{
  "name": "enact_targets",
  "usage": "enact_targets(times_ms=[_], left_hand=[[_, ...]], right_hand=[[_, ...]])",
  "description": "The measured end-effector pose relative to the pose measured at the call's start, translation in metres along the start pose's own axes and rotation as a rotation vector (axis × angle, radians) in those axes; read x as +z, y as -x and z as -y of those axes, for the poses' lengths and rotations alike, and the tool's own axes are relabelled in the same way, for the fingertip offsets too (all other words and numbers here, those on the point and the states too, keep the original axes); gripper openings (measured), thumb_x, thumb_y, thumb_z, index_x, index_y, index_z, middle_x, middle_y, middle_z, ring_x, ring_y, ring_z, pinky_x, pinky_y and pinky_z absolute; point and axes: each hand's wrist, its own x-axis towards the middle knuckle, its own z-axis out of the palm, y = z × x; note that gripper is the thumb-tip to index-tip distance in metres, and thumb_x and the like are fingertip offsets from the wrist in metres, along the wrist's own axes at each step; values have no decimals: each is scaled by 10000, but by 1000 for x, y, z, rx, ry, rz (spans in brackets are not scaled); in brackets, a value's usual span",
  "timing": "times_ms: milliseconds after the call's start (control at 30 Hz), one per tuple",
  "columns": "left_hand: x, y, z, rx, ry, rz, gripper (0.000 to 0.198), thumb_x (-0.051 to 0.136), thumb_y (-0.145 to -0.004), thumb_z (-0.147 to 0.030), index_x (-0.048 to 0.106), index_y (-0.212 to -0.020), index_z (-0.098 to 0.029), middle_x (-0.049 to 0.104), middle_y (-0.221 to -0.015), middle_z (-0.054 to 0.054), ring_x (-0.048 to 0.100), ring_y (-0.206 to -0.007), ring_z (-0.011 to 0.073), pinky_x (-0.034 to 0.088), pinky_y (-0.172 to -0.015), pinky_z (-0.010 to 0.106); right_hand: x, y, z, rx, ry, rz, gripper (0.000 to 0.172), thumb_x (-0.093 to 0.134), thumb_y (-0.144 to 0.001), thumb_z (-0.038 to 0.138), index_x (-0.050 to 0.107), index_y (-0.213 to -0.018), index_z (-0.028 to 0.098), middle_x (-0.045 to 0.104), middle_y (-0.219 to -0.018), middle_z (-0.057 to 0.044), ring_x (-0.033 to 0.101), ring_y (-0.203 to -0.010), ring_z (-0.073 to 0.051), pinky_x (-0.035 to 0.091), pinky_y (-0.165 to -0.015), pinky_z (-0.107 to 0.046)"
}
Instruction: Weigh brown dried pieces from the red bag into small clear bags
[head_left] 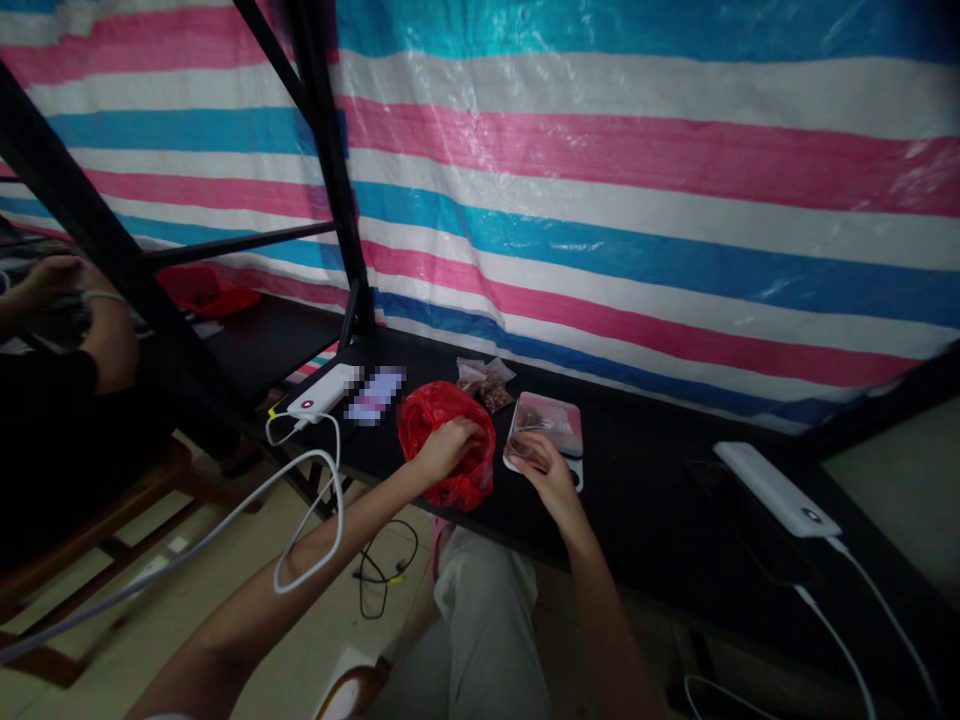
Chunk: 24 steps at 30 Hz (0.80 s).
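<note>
A red plastic bag (480, 480) stands open near the table's front edge. My left hand (448, 448) reaches into its mouth, and the fingers are hidden inside. To its right lies a flat, white-rimmed device (576, 425) with a pinkish top, like a small kitchen scale. On top of it rests a small clear plastic bag (551, 418) with brown bits in it. My right hand (546, 468) pinches the near edge of this clear bag, at the device's lower left. Behind the red bag sit small clear bags of brown pieces (491, 390).
A white power bank (324, 392) with a looping white cable and a blurred phone (377, 395) lie left on the black table (637, 500). Another power bank (776, 488) and a dark phone (750, 530) lie right. A black metal frame (330, 150) and a person's arm (112, 335) are left.
</note>
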Motion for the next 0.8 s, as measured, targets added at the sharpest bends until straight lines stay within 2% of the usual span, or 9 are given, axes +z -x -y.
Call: enact_targets(times_ms=[133, 233, 300, 367, 500, 600, 800], left_hand=[[-17, 1, -5, -25, 235, -168, 133, 535, -799, -212, 653, -853, -185, 660, -878, 39, 582, -849, 163, 419, -811, 275], [-28, 4, -20, 14, 352, -253, 146, 583, -774, -283, 667, -847, -188, 666, -844, 39, 579, -829, 164, 422, -798, 281], [-32, 6, -34, 96, 366, -237, 168, 580, -775, -310, 676, -847, -192, 657, -847, 43, 565, -842, 164, 414, -805, 287], [-35, 7, -46, 188, 326, -167, 179, 553, -794, -313, 682, -866, -212, 636, -909, 46, 540, -890, 165, 399, -826, 294], [-35, 7, -55, 289, 203, -54, 203, 493, -832, -281, 677, -911, -246, 577, -1030, 49, 480, -987, 172, 369, -869, 305], [-33, 8, -52, 275, 158, -67, 207, 496, -828, -292, 677, -914, -237, 568, -1033, 59, 467, -986, 182, 362, -864, 320], [-35, 11, -43, 198, 121, -166, 222, 483, -833, -326, 678, -858, -222, 584, -1009, 47, 469, -956, 182, 343, -843, 331]], right_hand=[[1, 2, 6, -9, 53, -19, 376, 657, -664, 328, 523, -1002, 228, 619, -1067, -69, 611, -924, -216, 471, -844, -407], [10, 4, 14, -51, 97, 14, 342, 639, -684, 310, 527, -994, 219, 624, -1042, -63, 608, -920, -207, 473, -837, -381], [18, 6, 18, -71, 111, 51, 344, 635, -688, 301, 526, -1002, 215, 625, -1029, -58, 603, -926, -204, 475, -829, -362], [25, 7, 22, -81, 132, 69, 355, 639, -680, 299, 529, -1006, 212, 629, -1007, -54, 601, -922, -206, 476, -818, -354], [33, 6, 24, -101, 176, 78, 363, 640, -668, 297, 542, -1006, 207, 637, -970, -51, 599, -913, -215, 477, -798, -350], [33, 6, 24, -93, 138, 91, 383, 648, -659, 298, 540, -1015, 209, 632, -998, -54, 602, -920, -213, 481, -803, -346], [33, 9, 23, -53, 59, 101, 380, 649, -664, 310, 530, -1014, 225, 623, -1041, -52, 611, -913, -198, 484, -808, -340]])
